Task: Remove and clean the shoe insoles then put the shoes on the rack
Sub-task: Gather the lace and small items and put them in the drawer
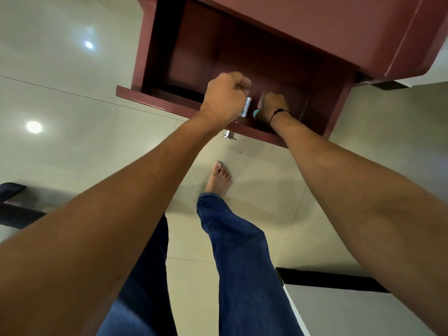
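Both our left hand [224,94], fisted round a white cylindrical bottle [246,107], and right hand [271,104], gripping a teal-ended tool [256,113], reach inside the maroon wooden cabinet [242,57]; either could slip and drop past its open flap.

An open drawer [194,106] sticks out from the cabinet [315,32], and its knob [229,135] is on the front, below the hands. Both hands are over the drawer: the left hand [224,97] is on the left with a small can [246,107] under it, and the right hand [272,104] is just beside it on the right, deeper in the drawer, with a small thing [256,113] at its near side. A bare foot [219,178] stands on the floor [72,154] in front of the drawer.
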{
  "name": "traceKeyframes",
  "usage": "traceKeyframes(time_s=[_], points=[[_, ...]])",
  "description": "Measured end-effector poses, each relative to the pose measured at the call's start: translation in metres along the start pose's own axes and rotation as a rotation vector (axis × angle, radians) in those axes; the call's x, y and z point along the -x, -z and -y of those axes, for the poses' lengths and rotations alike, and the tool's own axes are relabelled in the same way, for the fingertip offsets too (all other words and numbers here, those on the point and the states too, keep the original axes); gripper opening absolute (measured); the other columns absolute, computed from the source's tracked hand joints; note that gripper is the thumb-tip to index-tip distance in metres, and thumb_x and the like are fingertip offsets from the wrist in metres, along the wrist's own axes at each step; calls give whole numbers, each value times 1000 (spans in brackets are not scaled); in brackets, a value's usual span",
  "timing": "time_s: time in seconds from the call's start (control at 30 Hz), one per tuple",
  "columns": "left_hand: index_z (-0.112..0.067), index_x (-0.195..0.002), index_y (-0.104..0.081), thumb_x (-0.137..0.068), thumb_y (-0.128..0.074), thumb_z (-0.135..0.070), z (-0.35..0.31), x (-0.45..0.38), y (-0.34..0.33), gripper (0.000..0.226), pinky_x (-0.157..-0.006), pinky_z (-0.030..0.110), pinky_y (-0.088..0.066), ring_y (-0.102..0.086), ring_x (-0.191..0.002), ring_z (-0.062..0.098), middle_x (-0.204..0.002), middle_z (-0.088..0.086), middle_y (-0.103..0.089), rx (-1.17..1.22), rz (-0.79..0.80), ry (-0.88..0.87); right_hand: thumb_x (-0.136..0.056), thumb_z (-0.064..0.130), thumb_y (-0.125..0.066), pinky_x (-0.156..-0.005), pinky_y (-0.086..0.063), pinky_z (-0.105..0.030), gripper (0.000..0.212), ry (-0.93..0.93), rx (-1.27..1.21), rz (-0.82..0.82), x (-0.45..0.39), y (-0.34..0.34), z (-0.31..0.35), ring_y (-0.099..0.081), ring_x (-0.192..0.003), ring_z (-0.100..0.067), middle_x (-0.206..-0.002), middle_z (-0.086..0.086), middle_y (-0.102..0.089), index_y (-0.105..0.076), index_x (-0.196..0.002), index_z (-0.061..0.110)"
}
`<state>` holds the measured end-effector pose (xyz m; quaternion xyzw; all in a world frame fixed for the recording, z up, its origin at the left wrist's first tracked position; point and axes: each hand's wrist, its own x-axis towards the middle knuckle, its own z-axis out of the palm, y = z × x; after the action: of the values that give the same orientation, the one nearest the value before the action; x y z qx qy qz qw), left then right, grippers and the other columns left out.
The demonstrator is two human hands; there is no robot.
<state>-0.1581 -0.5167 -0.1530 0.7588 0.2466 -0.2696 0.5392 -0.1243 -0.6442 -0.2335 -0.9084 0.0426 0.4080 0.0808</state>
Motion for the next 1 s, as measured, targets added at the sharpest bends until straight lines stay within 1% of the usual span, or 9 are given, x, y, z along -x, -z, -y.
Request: traceKeyframes(time_s=[0.17,0.2,0.3,0.5,0.57,0.6,0.73,0.83,1.0], points=[[-9,-114,-64,-86,-37,7,-2,4,-12,42,-73,15,-42,-56,-91,13,-108,6,-65,-10,15,-19,-83,18,-63,-84,-45,-30,19,11,8,53,0,0,1,-56,-110,-32,-116,-15,-62,-63,-98,6],[-9,-114,-64,-86,-37,6,-1,5,-14,41,-71,15,-42,-55,-89,11,-107,5,-66,-10,14,-19,-82,20,-64,-76,-45,-27,11,8,-12,70,2,2,1,-58,-104,-31,-106,-13,-64,-63,-84,9],[-9,-114,-63,-89,-39,4,2,9,-17,37,-67,12,-42,-56,-89,11,-106,6,-65,2,5,-19,-79,24,-64,-54,-36,-21,31,-47,-78,103,6,4,0,-51,-77,-23,-64,-1,-51,-45,-55,19],[-9,-114,-64,-94,-44,-2,5,25,-14,28,-77,11,-43,-57,-93,7,-107,3,-65,43,-47,-47,-80,17,-66,-81,-42,-20,23,-84,-246,-17,24,14,-8,-57,-107,-20,-108,-3,-61,-47,-68,22],[-9,-111,-65,-94,-46,-5,9,33,-10,26,-79,12,-45,-60,-94,8,-104,2,-66,104,-85,-62,-83,13,-60,-85,-43,-20,5,-58,-331,-168,36,20,-10,-58,-102,-16,-100,0,-63,-61,-84,18],[-10,-110,-65,-93,-47,-5,11,38,-6,25,-80,14,-47,-61,-95,8,-103,1,-67,147,-108,-71,-83,11,-56,-87,-45,-21,12,-6,-346,-259,47,24,-8,-58,-94,-12,-91,4,-63,-63,-92,15],[-13,-97,-65,-88,-50,-2,31,67,14,21,-82,21,-51,-64,-92,13,-92,2,-68,397,-182,-95,-75,-3,-47,-73,-47,-23,24,299,-511,-510,113,17,18,-48,-63,2,-66,19,-51,-66,-84,9],[-14,-94,-66,-84,-54,-1,66,90,28,20,-87,27,-50,-63,-92,16,-89,4,-68,429,-225,-78,-73,-5,-50,-69,-43,-18,21,432,-557,-522,156,-17,43,-52,-67,-1,-70,14,-57,-66,-78,7],[-16,-92,-66,-84,-52,-3,139,112,48,20,-94,37,-50,-64,-97,19,-96,7,-69,347,-215,38,-81,-3,-51,-65,-40,-14,20,325,-492,-381,172,-98,75,-56,-73,-9,-77,6,-62,-67,-82,9]])
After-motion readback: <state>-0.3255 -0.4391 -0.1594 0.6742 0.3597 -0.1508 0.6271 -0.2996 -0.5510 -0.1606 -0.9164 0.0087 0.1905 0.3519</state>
